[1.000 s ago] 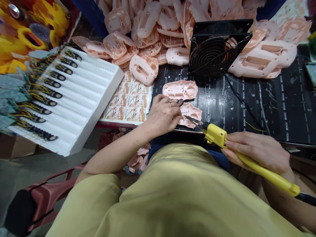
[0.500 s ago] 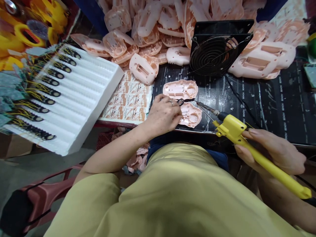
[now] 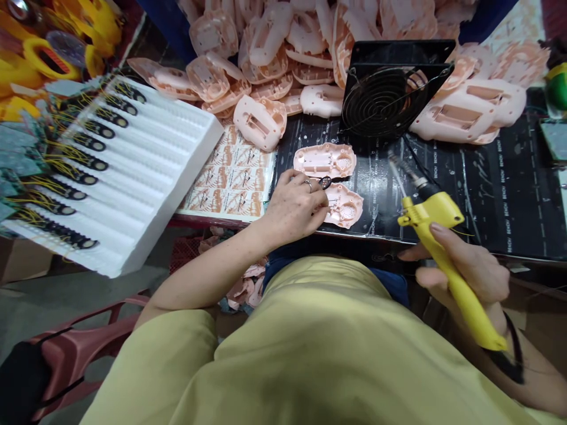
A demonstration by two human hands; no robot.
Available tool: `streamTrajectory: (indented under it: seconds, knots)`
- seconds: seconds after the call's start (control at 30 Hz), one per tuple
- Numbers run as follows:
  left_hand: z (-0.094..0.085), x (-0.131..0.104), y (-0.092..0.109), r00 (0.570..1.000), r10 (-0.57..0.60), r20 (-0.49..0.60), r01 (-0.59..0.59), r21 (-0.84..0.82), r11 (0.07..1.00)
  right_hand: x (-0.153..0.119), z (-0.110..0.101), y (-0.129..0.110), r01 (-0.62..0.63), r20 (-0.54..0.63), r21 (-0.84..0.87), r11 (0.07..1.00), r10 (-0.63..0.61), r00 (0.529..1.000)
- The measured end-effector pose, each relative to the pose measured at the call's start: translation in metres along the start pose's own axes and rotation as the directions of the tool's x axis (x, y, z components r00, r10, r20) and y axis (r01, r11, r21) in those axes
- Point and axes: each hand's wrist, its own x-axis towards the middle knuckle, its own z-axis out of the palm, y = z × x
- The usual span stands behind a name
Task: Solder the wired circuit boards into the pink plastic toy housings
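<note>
My left hand (image 3: 297, 206) is closed at the left end of the lower pink shell (image 3: 346, 205), with a small round black part (image 3: 325, 182) at its fingertips. An upper pink shell (image 3: 325, 160) lies open side up just beyond it on the black mat. My right hand (image 3: 469, 268) is wrapped round the handle of a yellow soldering gun (image 3: 436, 218). The gun's metal tip and a thin feed tube point up and left above the mat, apart from both shells. What lies under my left fingers is hidden.
A black fan (image 3: 385, 94) stands behind the shells, its cable running right. Pink shells (image 3: 266, 35) are heaped behind. At left, a white foam tray (image 3: 146, 171) holds wired black parts; a red chair (image 3: 84, 360) is below.
The soldering gun in my right hand has swung more upright, its tip moving up and right, away from the shells. My left hand has hardly moved.
</note>
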Motion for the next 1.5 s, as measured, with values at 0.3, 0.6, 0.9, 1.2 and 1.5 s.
streamTrajectory:
  seconds: [0.3,0.6,0.9,1.2,1.5]
  knots:
    - [-0.041,-0.031,-0.030,0.927,-0.268,-0.262,0.233,-0.158,0.960,0.019,0.046,0.006,-0.025,0.053,0.037,0.999,0.023,0.998]
    - [-0.024,-0.083,-0.051,0.922,-0.360,-0.141,0.330,-0.199,0.923,0.034,0.095,0.007,-0.049,0.125,-0.033,0.998,0.053,0.991]
    - [-0.028,-0.086,-0.063,0.884,-0.415,-0.216,0.366,-0.233,0.901,0.029,0.047,0.000,-0.081,0.032,-0.032,0.996,0.082,0.996]
    - [-0.023,-0.066,-0.065,0.930,-0.313,-0.192,0.274,-0.206,0.939,-0.013,-0.086,0.054,-0.419,-0.392,-0.426,0.802,0.253,0.884]
    - [-0.019,-0.068,-0.076,0.970,-0.206,-0.131,0.183,-0.172,0.968,0.000,-0.158,0.192,-0.750,-0.654,-0.551,0.365,0.369,0.660]
